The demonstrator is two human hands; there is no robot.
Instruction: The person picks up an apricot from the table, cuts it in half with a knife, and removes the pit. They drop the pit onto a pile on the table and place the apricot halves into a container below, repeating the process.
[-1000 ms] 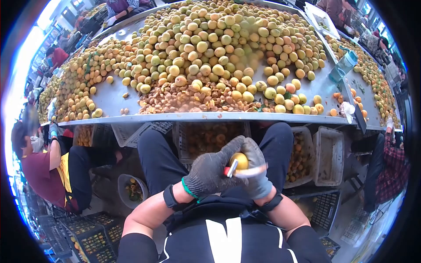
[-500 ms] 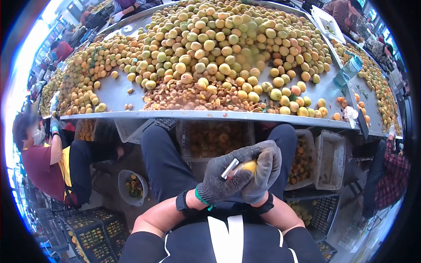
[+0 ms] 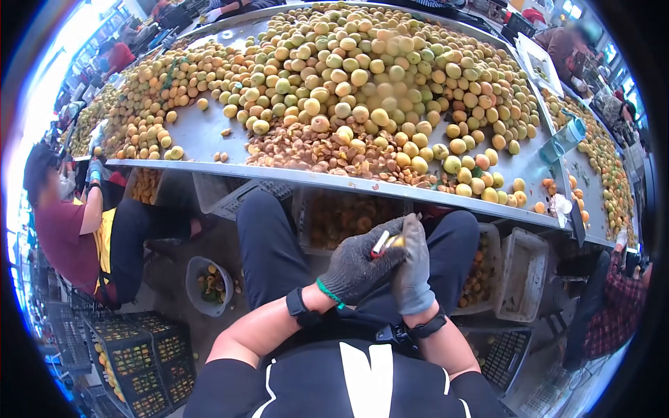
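My left hand (image 3: 354, 270), in a dark grey knit glove with a green cuff, is closed round a small tool (image 3: 380, 243) with a pale, shiny end and a red part; its working end is hidden. My right hand (image 3: 413, 272), in a lighter grey glove, presses against the left with its fingers pointing up. Between the two gloves a bit of a yellow apricot (image 3: 396, 242) shows, mostly covered by fingers. Both hands are above my lap, just below the table edge.
Across the metal table (image 3: 209, 132) lie heaped apricots (image 3: 355, 63) and a pile of brown pits (image 3: 313, 150). A bottle (image 3: 563, 141) stands at right. Below are crates (image 3: 523, 275), a bucket (image 3: 209, 287) and stacked black baskets (image 3: 143, 362). A seated person (image 3: 70, 230) works at left.
Both hands have risen slightly towards the table. The right fingers have straightened upward, and less of the apricot shows. The view has shifted a little.
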